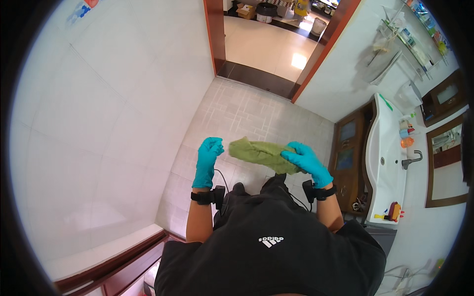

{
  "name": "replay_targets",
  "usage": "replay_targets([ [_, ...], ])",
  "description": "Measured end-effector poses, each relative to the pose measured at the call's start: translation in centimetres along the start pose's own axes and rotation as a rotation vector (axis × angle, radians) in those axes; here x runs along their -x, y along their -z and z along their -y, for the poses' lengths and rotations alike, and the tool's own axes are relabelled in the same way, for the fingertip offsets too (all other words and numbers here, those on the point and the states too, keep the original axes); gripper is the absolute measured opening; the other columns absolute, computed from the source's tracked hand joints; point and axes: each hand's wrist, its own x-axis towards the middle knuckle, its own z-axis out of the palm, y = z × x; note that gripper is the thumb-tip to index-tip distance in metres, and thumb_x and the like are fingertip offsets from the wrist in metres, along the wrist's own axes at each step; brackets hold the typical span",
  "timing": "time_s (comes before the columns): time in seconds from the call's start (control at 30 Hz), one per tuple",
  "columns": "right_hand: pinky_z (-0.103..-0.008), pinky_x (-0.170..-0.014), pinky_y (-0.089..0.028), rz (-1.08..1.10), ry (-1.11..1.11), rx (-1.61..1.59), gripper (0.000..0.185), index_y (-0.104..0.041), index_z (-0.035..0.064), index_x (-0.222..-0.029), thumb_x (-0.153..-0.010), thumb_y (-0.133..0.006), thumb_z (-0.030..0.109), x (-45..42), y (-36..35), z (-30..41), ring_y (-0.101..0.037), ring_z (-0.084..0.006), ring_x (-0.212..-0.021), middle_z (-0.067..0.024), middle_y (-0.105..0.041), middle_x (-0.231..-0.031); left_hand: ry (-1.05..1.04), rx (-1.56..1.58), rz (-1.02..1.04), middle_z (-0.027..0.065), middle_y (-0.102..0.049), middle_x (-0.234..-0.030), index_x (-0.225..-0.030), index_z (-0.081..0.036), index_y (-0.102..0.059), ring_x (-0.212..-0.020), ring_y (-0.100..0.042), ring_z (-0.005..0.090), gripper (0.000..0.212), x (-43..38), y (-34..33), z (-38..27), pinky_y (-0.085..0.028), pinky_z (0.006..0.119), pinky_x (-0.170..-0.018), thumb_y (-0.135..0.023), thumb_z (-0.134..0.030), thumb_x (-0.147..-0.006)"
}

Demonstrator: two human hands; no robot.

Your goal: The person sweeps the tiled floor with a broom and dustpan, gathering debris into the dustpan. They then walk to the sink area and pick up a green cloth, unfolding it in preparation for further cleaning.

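Observation:
My right hand [305, 157], in a teal glove, grips the right end of a green cloth [255, 151]. The cloth is bunched lengthwise and stretches leftward above the tiled floor. My left hand [210, 148], gloved the same way, is curled closed just left of the cloth's free end, with a small gap between them. Nothing shows in its fingers. Each wrist wears a black strap with a small device and a cable.
A white washbasin [389, 166] with a dark faucet [411, 161] tops a wooden cabinet [346, 148] on the right. A white wall [103, 129] rises on the left. Ahead, a doorway opens past a dark threshold [259, 79]. Glass shelves [411, 44] hang at upper right.

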Motion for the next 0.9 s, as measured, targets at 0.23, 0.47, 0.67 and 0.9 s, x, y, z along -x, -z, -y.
replay_targets([
  [0.23, -0.0294, -0.062, -0.049, -0.155, 0.229, 0.131, 0.036, -0.064, 0.0026, -0.1, -0.082, -0.067, 0.033, -2.2, 1.3, -4.0, -0.06, -0.013, -0.07, -0.0073, -0.064, -0.077, -0.033, -0.018, 0.029, 0.0041, -0.06, -0.088, -0.106, -0.005, -0.059, -0.078, -0.057, 0.0114, 0.02, -0.8, 0.9, -0.4, -0.05, 0.025, -0.07, -0.06, -0.01, -0.087],
  [0.47, -0.033, -0.065, -0.05, -0.021, 0.273, 0.307, 0.033, -0.066, 0.0077, -0.101, -0.08, -0.066, 0.034, -2.3, -0.6, -2.2, -0.064, -0.0215, -0.071, -0.0118, -0.066, -0.08, -0.106, -0.383, 0.438, 0.0044, -0.059, -0.103, -0.114, -0.01, -0.058, -0.093, -0.056, 0.0175, 0.038, 2.3, -5.9, -2.8, -0.044, 0.031, -0.084, -0.069, -0.023, -0.08],
  [0.67, -0.0372, -0.064, -0.05, 0.085, 0.422, 0.569, 0.033, -0.067, 0.0125, -0.098, -0.075, -0.068, 0.036, -2.4, -2.1, -2.4, -0.064, -0.0296, -0.074, -0.0126, -0.066, -0.082, -0.52, -0.736, 0.707, 0.0092, -0.055, -0.119, -0.119, -0.013, -0.056, -0.112, -0.048, 0.0299, 0.062, 3.5, -9.3, -2.5, -0.037, 0.04, -0.097, -0.076, -0.039, -0.067],
  [0.9, -0.036, -0.063, -0.049, 0.123, 0.43, 0.535, 0.032, -0.067, 0.0109, -0.094, -0.072, -0.071, 0.034, -2.1, -1.3, -2.9, -0.063, -0.0284, -0.071, -0.0121, -0.065, -0.078, -0.176, -0.601, 0.719, 0.0091, -0.063, -0.078, -0.086, -0.005, -0.065, -0.077, -0.06, 0.0205, 0.03, 2.6, -8.0, -1.4, -0.045, 0.032, -0.071, -0.074, -0.03, -0.072],
])
